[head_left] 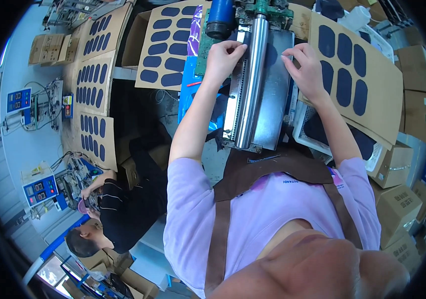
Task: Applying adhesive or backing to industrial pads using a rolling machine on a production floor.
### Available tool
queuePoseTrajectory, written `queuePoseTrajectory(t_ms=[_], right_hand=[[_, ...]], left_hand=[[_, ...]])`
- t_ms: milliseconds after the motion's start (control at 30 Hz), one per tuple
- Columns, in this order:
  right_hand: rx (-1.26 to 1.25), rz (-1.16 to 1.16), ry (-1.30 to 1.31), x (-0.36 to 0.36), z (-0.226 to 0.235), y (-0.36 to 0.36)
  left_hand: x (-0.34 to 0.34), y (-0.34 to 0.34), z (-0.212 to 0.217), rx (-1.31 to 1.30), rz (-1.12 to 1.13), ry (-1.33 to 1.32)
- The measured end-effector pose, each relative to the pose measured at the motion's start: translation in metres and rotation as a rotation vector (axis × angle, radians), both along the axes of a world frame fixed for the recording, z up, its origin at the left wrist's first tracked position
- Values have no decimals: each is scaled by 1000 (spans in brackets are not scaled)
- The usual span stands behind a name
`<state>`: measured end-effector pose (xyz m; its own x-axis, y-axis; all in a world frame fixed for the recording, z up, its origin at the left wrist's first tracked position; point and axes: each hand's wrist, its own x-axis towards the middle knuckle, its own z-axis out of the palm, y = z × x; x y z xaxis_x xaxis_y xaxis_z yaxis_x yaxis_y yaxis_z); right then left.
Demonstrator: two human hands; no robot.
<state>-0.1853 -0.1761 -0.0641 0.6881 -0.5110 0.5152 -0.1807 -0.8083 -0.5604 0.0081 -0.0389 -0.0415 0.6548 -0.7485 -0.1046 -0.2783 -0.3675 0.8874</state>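
A roller machine stands in front of me, with a long shiny metal roller [252,82] over a flat metal plate [272,112]. On the plate, right of the roller, shows a dark oval patch [271,55]. At the roller's left side is my left hand [224,60], thumb and forefinger closed together at the machine's edge; anything between them is too small to make out. My right hand [303,67] is over the plate's right edge, its fingers bent and the thumb tip close to the forefinger. Whatever it may pinch cannot be made out.
Cardboard sheets with rows of dark oval pieces lie right [372,92] and left [165,47]. A blue motor [220,20] sits at the machine's far left. Under the right sheet is a white basket [305,129]. Another person [128,214] works at the left; cardboard boxes [417,74] stack at the right.
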Motion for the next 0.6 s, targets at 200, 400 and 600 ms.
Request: queuePoseTrajectory(t_ms=[200, 400, 600], right_hand=[[144, 29, -30, -16, 9, 14], [711, 231, -109, -23, 28, 29], [1596, 426, -315, -24, 37, 34]], left_hand=[[-1, 1, 10, -93, 65, -78], [-14, 10, 29, -165, 99, -447], [-58, 2, 48, -343, -193, -1021]])
